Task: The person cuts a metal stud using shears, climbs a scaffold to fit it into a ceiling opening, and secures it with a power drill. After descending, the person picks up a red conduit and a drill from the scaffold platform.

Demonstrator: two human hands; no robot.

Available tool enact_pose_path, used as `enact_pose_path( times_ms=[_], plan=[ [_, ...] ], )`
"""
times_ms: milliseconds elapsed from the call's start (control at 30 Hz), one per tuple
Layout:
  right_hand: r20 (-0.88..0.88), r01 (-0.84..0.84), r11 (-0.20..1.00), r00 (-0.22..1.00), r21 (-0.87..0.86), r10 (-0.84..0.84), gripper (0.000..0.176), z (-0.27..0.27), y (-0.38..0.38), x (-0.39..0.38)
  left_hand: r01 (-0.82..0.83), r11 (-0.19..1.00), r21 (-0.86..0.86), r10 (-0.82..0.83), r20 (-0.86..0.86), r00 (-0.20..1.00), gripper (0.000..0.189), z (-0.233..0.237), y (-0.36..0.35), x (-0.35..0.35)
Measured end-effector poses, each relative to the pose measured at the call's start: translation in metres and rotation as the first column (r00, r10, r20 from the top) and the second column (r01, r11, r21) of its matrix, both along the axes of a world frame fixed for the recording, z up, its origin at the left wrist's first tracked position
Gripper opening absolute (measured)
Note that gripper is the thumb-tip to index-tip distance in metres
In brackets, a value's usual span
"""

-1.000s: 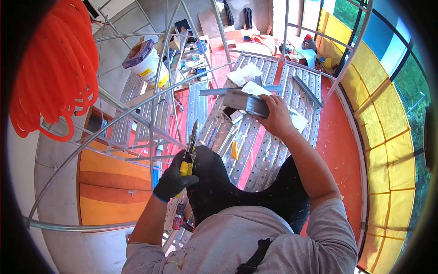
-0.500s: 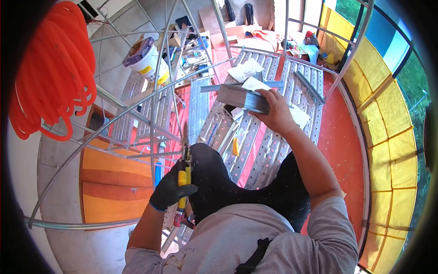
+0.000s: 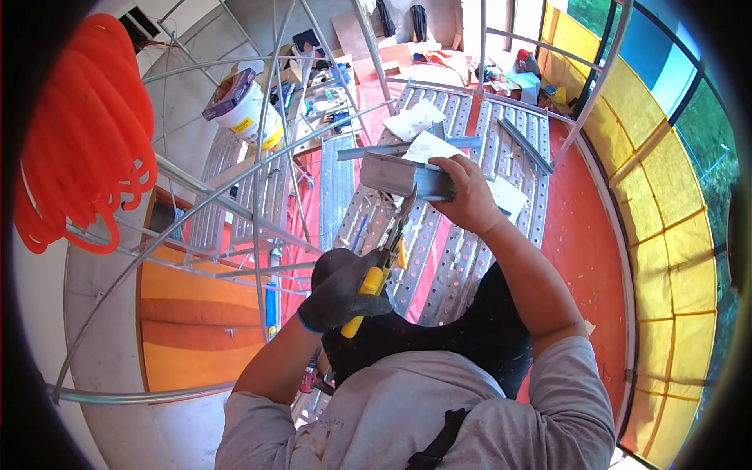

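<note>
My left hand, in a dark glove, is closed around the yellow handles of a pair of tin snips. The blades point up and to the right, and their tips are at the near edge of a short metal channel; whether they bite on it I cannot make out. My bare right hand grips the channel at its right end, holding it above the perforated platform. White sheets show just behind the channel, with a longer metal strip partly hidden behind it.
Scaffold tubes cross on my left, near a coil of orange hose. A white bucket stands beyond them. Metal strips lie on the perforated platform. Yellow sheeting lines the right side. Another person is far back.
My left hand has swung up and right with the tin snips, from beside my leg to the channel's near edge. The channel has shifted slightly left and down in view.
</note>
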State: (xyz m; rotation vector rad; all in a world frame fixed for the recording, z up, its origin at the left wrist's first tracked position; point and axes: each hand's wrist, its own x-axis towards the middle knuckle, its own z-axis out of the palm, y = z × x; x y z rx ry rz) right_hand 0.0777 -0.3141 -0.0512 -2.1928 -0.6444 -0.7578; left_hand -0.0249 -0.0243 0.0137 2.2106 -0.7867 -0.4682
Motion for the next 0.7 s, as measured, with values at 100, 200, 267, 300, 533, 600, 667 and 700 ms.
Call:
enact_pose_path(
  times_ms=[100,200,267,300,533,600,667,700],
  plan=[
    [0.001,-0.006,1.0,1.0,-0.021,0.006,0.068,0.0,0.002,0.001,0.004,0.999,-0.033,0.002,0.182,0.983,0.081,-0.009,-0.001,0.0],
    [-0.002,0.011,0.999,1.0,-0.03,-0.011,0.068,-0.002,0.004,0.0,-0.16,0.961,-0.225,0.124,-0.167,0.978,0.075,-0.018,-0.005,-0.006],
    [0.011,0.045,0.999,0.999,-0.024,-0.045,0.069,-0.003,0.01,-0.002,-0.188,0.976,-0.111,0.158,-0.233,0.959,0.065,-0.029,-0.001,-0.005],
    [0.008,0.047,0.999,0.999,-0.024,-0.047,0.07,-0.003,0.013,-0.002,-0.195,0.978,-0.077,0.171,-0.24,0.956,0.063,-0.027,0.0,-0.006],
    [0.097,0.041,0.999,0.994,0.003,-0.041,0.07,0.001,0.021,-0.006,-0.052,0.998,0.039,0.05,0.044,0.998,0.085,-0.014,0.025,-0.001],
    [0.113,0.041,0.999,0.993,0.03,-0.044,0.069,0.001,0.033,-0.008,-0.115,0.992,-0.057,0.108,-0.106,0.988,0.084,-0.008,0.026,-0.005],
    [0.108,0.042,0.998,0.993,0.043,-0.046,0.067,0.0,0.045,-0.009,-0.155,0.988,0.008,0.154,-0.208,0.966,0.086,0.008,0.028,-0.01],
    [0.076,0.047,0.998,0.996,0.052,-0.051,0.066,-0.005,0.05,-0.008,-0.183,0.983,0.029,0.185,-0.241,0.953,0.085,0.008,0.029,-0.011]
  ],
)
